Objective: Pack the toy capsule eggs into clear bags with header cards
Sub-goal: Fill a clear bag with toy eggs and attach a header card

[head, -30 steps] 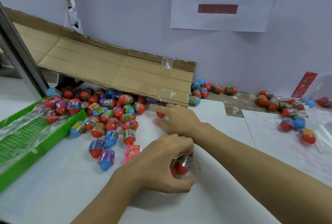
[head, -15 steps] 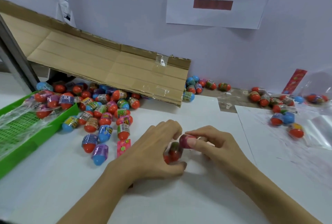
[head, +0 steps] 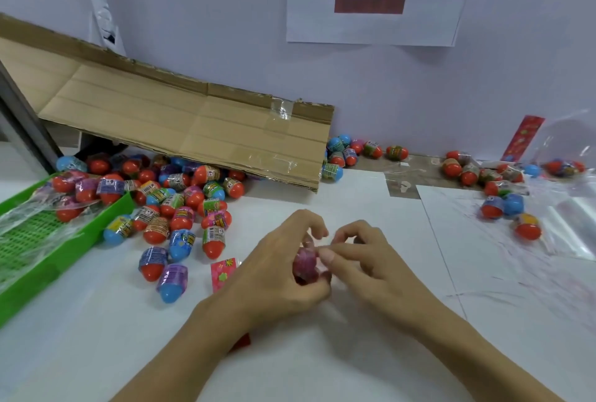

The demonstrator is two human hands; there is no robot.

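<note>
Gripping capsule egg [head: 305, 262] — left hand [head: 274, 279] | right hand [head: 364, 259] pinching it

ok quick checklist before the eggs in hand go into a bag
1. Eggs gripped: left hand holds eggs, right hand pinches at them. Ok.
2. Number of eggs held: hidden by fingers. Cannot tell.
3. Open bag at the hands: none seen there. Not ok.
4. Header card in reach: pink card beside left hand. Ok.
5. More eggs: pile by the cardboard. Ok.
</note>
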